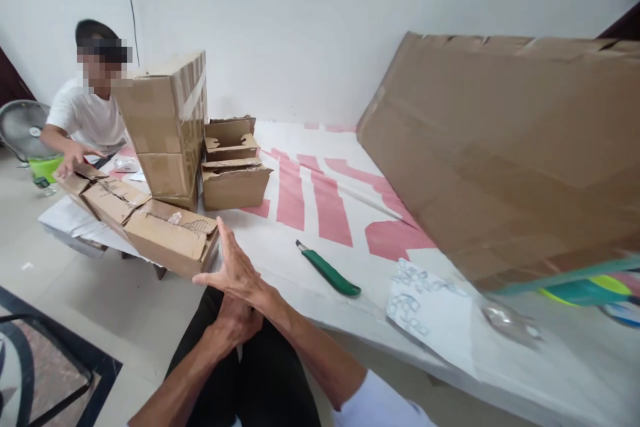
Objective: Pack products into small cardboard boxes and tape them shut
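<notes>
My right hand (235,270) is open, thumb and fingers spread against the near end of a brown cardboard box (167,237). That box is the nearest in a row of small cardboard boxes along the table edge. Below my right wrist, above my lap, is my left hand (235,321), its fingers mostly hidden. At the row's far end, a co-worker's hand (74,157) rests on the farthest box (80,183). Between them lies a middle box (115,199). A green utility knife (330,271) lies on the table to the right of my hands.
Two taped cartons (155,113) stand stacked behind the row, beside open small boxes (235,187). A large cardboard sheet or box (510,147) leans over the right side. Near it lie a printed paper (430,313) and a clear plastic packet (510,323). A fan (25,130) stands far left.
</notes>
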`<action>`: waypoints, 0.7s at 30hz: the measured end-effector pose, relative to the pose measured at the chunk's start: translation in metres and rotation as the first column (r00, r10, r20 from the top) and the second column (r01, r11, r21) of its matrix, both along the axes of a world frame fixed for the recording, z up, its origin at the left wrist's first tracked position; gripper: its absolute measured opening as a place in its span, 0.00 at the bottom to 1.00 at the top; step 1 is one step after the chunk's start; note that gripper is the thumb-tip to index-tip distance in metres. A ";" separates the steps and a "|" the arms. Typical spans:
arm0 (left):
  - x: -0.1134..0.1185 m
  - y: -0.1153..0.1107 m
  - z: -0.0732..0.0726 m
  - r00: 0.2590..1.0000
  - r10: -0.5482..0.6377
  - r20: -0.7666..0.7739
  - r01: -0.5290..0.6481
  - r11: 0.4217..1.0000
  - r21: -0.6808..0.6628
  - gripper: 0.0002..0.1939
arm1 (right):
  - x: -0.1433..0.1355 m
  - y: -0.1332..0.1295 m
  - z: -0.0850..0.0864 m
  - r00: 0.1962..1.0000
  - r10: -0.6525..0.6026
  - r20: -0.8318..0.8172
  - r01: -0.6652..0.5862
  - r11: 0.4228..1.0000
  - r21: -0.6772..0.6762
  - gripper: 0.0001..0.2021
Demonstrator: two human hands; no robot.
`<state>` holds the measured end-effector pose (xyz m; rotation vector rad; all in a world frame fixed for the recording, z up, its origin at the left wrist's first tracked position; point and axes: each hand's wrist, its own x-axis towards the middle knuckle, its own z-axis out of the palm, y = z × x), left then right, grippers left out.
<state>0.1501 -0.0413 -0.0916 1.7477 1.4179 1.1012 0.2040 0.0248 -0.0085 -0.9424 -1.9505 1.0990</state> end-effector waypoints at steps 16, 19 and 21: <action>-0.133 -0.016 0.087 0.955 0.289 0.062 -0.295 0.931 0.216 0.45 | 0.160 0.026 -0.005 0.998 0.059 0.023 -0.057 0.995 -0.079 0.57; -0.142 0.016 0.082 0.984 0.040 0.173 -0.036 0.999 -0.030 0.66 | 0.173 0.027 -0.003 0.997 0.081 0.018 -0.078 0.989 -0.128 0.58; -0.139 0.031 0.080 0.971 -0.075 0.229 0.098 0.991 -0.091 0.70 | 0.179 0.028 -0.002 0.995 0.096 -0.003 -0.094 0.979 -0.183 0.59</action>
